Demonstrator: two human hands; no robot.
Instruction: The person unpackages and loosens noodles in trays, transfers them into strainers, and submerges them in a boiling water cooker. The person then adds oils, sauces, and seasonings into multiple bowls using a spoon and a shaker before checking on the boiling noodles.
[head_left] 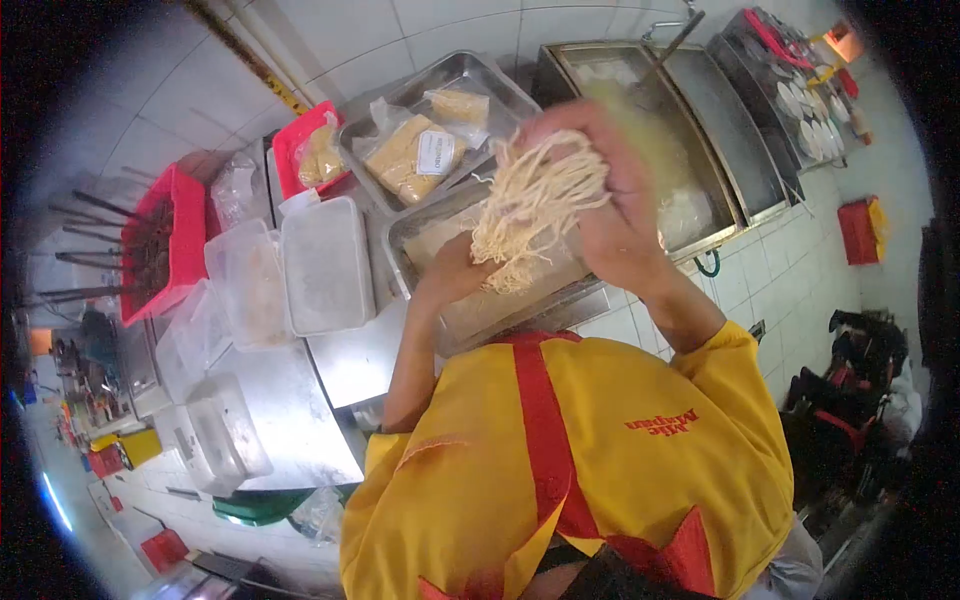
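Noodles (540, 200), one pale bundle: gripped in your right hand (622, 180), raised above a metal tray (394, 250). Your left hand (455, 272), one: at the bundle's lower strands; whether it grips, cannot tell. Beyond: second metal tray (508, 92), holding a labelled bag (402, 165). Leftward: plastic tub (327, 265), one, translucent.

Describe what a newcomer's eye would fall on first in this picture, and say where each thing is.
Probably the bundle of pale noodles, held in the right hand above a metal tray, with the left hand by its lower end. Next comes the bright yellow top with its red stripe, filling the lower middle. Toward the left edge, dark handles jut from a red basket.
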